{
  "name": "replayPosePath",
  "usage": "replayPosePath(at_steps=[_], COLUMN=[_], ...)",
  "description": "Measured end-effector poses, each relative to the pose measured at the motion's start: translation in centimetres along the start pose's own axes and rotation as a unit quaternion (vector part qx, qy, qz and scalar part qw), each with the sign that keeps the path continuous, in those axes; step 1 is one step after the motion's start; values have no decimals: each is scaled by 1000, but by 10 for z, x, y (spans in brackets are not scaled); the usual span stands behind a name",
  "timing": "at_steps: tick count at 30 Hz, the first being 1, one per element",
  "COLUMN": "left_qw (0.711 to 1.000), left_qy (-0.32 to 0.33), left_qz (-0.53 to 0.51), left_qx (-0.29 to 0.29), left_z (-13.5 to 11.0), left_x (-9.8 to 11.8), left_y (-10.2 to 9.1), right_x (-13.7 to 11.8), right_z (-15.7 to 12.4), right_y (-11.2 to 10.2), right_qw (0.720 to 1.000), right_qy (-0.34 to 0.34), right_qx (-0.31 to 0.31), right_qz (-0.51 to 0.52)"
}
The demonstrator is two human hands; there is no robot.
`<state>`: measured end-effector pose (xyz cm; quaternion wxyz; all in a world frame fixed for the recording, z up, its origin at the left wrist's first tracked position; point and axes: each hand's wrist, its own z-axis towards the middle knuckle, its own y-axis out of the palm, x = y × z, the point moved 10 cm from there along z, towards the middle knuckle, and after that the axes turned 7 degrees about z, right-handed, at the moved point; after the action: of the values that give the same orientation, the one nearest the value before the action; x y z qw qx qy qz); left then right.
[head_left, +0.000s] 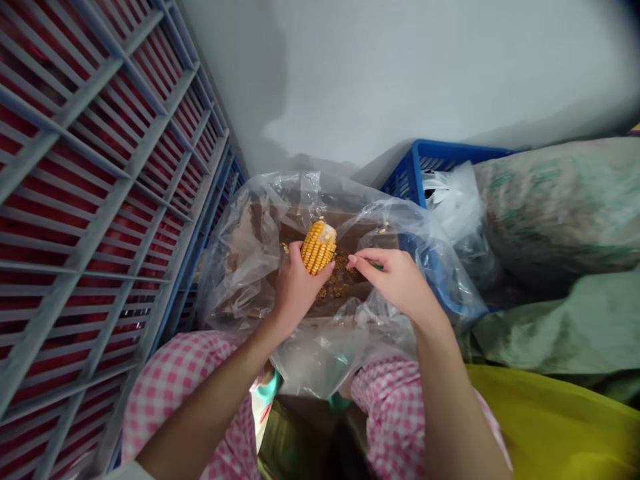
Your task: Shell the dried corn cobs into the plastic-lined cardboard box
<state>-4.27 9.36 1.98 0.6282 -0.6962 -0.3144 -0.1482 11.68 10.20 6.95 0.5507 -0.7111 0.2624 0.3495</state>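
My left hand [295,288] is wrapped round a corn cob [316,253] covered in yellow kernels. The cob is tilted, and a pale bare patch shows near its top end. To the right of the cob, apart from it, my right hand [393,277] is closed with thumb and forefinger pinched together. A bit of green shows inside its fingers, but what it belongs to is mostly hidden. Both hands are above a clear plastic bag [240,280] spread open as a lining. Loose corn kernels [340,291] lie on the brown bottom beneath.
Slatted plastic crates [145,143] with red things behind the slats stand on the left. At right, a blue crate [416,170] holds a white plastic bag [457,207] beside a full woven sack [560,207]. Yellow material [550,420] lies at lower right. A pale wall [400,73] rises behind.
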Motion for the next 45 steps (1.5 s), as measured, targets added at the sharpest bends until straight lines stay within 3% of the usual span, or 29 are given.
replayPosePath(at_steps=[8,18,23,27,33,39,42,45], left_qw=[989,982,988,991,988,986,983,974], left_qy=[23,17,7,-26,-93,-93,-114,-112], left_qz=[146,182,141,96,-58,-79,-88,-156], left_qx=[-8,-38,-58,-83,-109,-112,-113,-118], left_z=[1,-2,-1,2,8,10,9,8], left_x=[4,0,-1,-14,-32,-32,-38,-38], left_y=[4,21,24,36,53,52,54,57], right_x=[9,21,16,15,19,21,34,45], right_z=[4,3,-6,-12,-9,-6,1,8], right_y=[9,27,30,46,64,60,56,45], right_qw=[998,989,973,956,953,962,980,984], right_qy=[37,88,110,127,115,119,127,128], right_qx=[-4,40,76,94,111,134,138,100], right_qz=[-52,-113,-189,-248,-259,-205,-67,77])
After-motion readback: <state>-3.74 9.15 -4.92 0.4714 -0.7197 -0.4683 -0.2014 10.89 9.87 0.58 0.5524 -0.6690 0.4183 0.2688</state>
